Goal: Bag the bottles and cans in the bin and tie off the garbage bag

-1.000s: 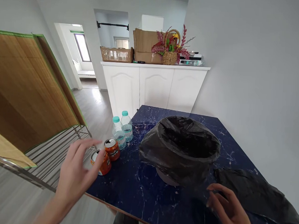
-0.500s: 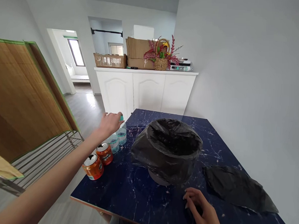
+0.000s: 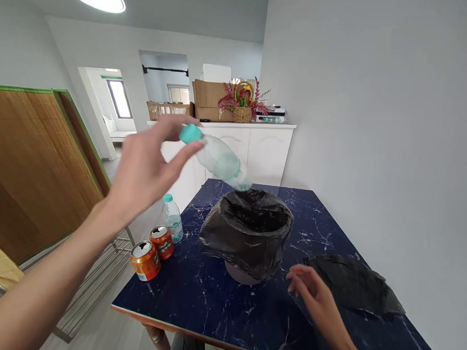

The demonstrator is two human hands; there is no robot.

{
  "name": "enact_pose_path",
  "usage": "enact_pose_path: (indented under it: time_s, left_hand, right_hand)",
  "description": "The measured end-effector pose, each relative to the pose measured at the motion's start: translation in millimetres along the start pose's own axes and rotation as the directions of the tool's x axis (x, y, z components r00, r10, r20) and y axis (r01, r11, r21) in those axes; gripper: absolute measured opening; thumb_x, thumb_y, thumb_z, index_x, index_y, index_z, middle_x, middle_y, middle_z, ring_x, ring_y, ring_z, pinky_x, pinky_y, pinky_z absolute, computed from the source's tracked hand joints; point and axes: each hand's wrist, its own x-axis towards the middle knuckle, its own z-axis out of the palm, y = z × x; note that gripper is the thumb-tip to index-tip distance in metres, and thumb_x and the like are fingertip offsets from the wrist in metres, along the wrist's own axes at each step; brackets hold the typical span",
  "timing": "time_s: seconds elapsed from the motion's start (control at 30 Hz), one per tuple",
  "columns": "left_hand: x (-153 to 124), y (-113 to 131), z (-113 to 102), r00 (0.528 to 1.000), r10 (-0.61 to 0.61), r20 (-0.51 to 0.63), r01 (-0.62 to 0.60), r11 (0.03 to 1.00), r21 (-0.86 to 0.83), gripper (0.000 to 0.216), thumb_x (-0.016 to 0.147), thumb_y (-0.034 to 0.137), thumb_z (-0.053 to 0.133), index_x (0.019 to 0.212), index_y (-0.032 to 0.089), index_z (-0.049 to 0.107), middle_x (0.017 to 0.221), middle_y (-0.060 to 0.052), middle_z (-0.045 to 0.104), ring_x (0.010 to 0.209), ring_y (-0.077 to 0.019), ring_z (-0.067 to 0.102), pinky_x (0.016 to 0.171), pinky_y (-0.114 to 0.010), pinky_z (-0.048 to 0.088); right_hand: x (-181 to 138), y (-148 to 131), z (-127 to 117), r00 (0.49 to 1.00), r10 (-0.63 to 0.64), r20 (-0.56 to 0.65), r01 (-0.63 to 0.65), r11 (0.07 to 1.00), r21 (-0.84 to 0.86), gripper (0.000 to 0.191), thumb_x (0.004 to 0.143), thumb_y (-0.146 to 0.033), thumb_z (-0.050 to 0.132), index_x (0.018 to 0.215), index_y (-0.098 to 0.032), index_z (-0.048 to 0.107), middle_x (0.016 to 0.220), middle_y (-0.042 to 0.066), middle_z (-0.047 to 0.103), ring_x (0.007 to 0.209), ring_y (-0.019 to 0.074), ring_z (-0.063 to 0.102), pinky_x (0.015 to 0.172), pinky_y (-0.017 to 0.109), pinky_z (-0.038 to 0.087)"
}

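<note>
My left hand (image 3: pixel 148 160) is raised in the air, its fingers pinching the teal cap of a clear plastic bottle (image 3: pixel 222 159). The bottle is tilted, its base pointing down to the right above the far rim of a bin lined with a black plastic bag (image 3: pixel 241 248). My right hand (image 3: pixel 311 291) hovers at or rests near the table just right of the bin, loosely curled with thumb apart and nothing in it. A second clear bottle (image 3: pixel 172 221) stands upright at the table's left edge. Nearer to me are two orange soda cans, one in front (image 3: pixel 145 260) and one behind (image 3: pixel 161 242).
A flattened black bag (image 3: pixel 355 284) lies on the right of the dark blue marbled table (image 3: pixel 211 309). Behind stands a white cabinet (image 3: pixel 268 150) with cardboard boxes (image 3: pixel 210 98) and a flower basket (image 3: pixel 242 114). A metal rack (image 3: pixel 94 288) is at left.
My left hand has lifted one bottle off the table and carried it up and right over the bin. The other bottle and the cans stay put. My right hand has barely moved.
</note>
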Motion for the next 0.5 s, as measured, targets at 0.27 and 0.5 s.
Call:
enact_pose_path:
  time_s: [0.27, 0.5]
  left_hand:
    - [-22, 19, 66, 0.898, 0.065, 0.435, -0.026, 0.995, -0.095, 0.037, 0.106, 0.049, 0.057, 0.132, 0.023, 0.065, 0.108, -0.006, 0.08, 0.089, -0.0271, 0.076, 0.079, -0.036, 0.055]
    - [-41, 12, 91, 0.761, 0.048, 0.647, 0.002, 0.997, -0.076, 0.035, 0.101, 0.048, 0.063, 0.129, 0.027, 0.068, 0.102, -0.005, 0.08, 0.083, -0.0279, 0.075, 0.07, -0.033, 0.05]
  right_hand:
    - [98, -95, -9, 0.975, -0.18, -0.128, 0.18, 0.984, -0.009, 0.047, 0.093, -0.065, 0.069, 0.117, -0.025, 0.064, 0.126, 0.013, 0.071, 0.119, 0.0304, 0.067, 0.109, 0.047, 0.05]
    - [140, -104, 19, 0.998, -0.038, 0.052, 0.035, 0.997, 0.068, 0.061, 0.088, -0.061, 0.076, 0.142, -0.034, 0.066, 0.158, 0.008, 0.058, 0.146, 0.0345, 0.053, 0.117, 0.051, 0.048]
